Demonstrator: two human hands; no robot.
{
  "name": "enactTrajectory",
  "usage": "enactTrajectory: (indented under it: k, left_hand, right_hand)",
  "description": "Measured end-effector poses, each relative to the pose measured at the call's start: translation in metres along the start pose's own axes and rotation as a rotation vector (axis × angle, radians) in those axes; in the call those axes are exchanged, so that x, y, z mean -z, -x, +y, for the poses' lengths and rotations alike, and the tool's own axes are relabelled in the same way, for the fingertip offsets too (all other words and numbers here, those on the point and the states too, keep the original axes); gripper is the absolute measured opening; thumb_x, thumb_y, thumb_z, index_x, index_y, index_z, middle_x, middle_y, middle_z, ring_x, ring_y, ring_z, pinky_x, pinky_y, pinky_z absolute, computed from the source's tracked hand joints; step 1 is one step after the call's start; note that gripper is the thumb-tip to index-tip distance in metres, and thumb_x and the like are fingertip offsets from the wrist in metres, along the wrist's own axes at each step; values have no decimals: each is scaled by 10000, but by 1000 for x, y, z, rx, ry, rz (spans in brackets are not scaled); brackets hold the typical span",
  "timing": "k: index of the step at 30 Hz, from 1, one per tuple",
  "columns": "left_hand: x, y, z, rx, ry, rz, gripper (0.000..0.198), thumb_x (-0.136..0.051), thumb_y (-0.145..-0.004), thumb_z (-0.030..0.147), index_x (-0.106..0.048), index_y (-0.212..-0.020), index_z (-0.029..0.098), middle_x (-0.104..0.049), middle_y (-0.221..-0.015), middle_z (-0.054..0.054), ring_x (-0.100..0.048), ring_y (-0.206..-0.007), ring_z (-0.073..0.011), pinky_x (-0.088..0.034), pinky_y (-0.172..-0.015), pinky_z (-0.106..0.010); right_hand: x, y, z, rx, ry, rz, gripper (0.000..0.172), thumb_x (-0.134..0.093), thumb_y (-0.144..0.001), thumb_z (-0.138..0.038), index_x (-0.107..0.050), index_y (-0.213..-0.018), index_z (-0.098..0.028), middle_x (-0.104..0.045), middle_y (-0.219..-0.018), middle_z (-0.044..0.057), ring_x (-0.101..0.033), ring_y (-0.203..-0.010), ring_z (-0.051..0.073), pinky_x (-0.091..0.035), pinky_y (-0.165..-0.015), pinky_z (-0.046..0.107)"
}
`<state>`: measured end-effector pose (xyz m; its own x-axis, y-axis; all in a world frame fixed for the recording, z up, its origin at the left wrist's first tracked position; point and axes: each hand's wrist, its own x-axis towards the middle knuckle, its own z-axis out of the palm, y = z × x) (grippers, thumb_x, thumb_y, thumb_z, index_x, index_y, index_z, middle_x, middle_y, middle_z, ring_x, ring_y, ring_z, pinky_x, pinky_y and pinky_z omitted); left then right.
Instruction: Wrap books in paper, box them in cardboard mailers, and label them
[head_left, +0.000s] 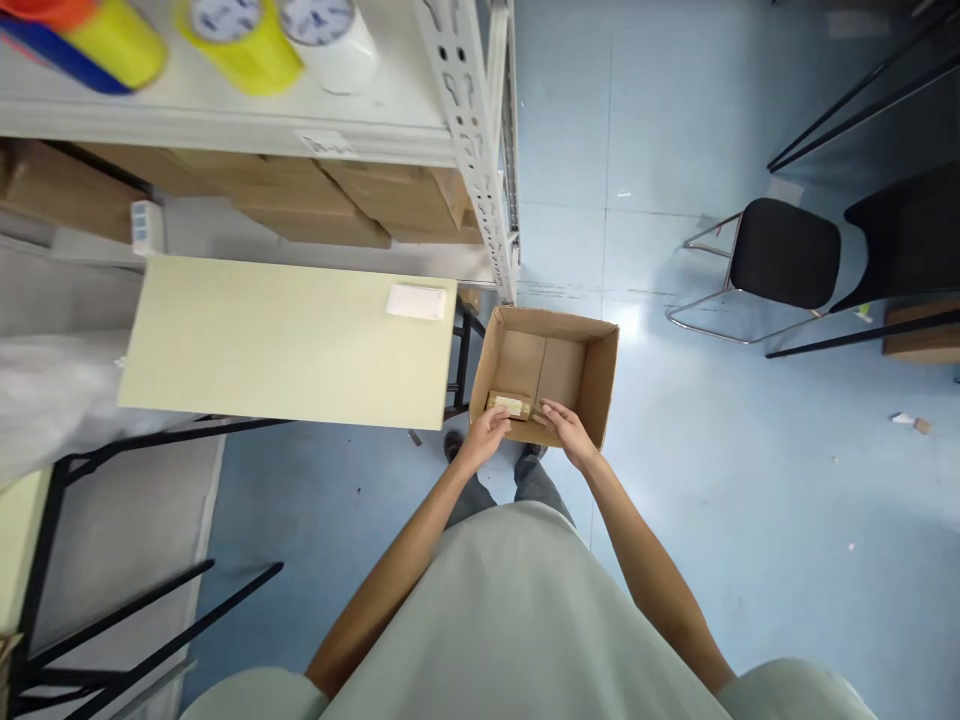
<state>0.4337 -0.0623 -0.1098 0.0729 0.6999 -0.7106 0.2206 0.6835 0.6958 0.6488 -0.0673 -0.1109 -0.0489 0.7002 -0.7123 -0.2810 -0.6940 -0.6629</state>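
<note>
An open cardboard box (604, 375) stands below me, close to the shelf post. Inside it, at the near left corner, lies a small brown package (510, 405) with a pale label on top. My left hand (489, 432) is at the near left edge of the box, its fingertips at the package's near side; whether they grip it cannot be made out. My right hand (561, 425) reaches over the near edge, just right of the package, fingers stretched out and holding nothing.
A pale yellow tabletop (292, 345) with a white label-like item (416, 301) is at the left. Behind it, a white metal shelf (405, 145) holds tape rolls (240, 45) and cardboard boxes (300, 195). A black chair (785, 253) stands at the right.
</note>
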Motion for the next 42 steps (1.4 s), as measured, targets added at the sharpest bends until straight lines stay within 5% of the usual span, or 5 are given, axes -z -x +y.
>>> enactTrajectory:
  k: [5, 10, 18, 26, 42]
  left_hand:
    - [40, 52, 24, -242, 76, -82, 380, -801, -919, 428, -778, -1231, 211, -819, -1354, -158, -777, -1289, -306, -594, -1172, -489]
    - [101, 99, 37, -424, 124, -93, 408, -734, -963, 486, -782, -1267, 218, -810, -1369, -143, -775, -1288, -292, -592, -1165, -450]
    - [239, 165, -9, -493, 257, 47, 397, -762, -951, 485, -811, -1244, 222, -850, -1298, -118, -797, -1234, -317, -613, -1144, -471]
    - [374, 216, -66, -519, 319, 269, 360, -800, -909, 569, -861, -1035, 237, -884, -1119, -91, -831, -1069, -313, -653, -1029, -444]
    - [561, 272, -117, -353, 276, 669, 537, -668, -958, 724, -700, -776, 219, -665, -652, -3, -593, -620, -166, -453, -627, -286]
  right_hand:
    - [-57, 67, -45, 130, -11, -278, 627, -880, -871, -718, -817, -1293, -258, -825, -1408, 137, -781, -1351, 360, -455, -1337, 580]
    - [-138, 109, -62, 218, 82, -352, 612, -893, -865, -748, -840, -1266, -288, -831, -1405, 102, -775, -1358, 360, -453, -1342, 567]
    - [-299, 138, -35, 213, 198, -518, 545, -888, -893, -710, -840, -1271, -319, -768, -1529, 96, -685, -1491, 361, -456, -1343, 583]
    - [-455, 151, 10, 166, 317, -714, 536, -864, -936, -674, -803, -1367, -362, -696, -1630, 80, -561, -1616, 343, -476, -1318, 582]
    - [-690, 100, 46, -121, 558, -1247, 539, -874, -954, -642, -787, -1422, -388, -677, -1654, 60, -568, -1613, 326, -484, -1317, 579]
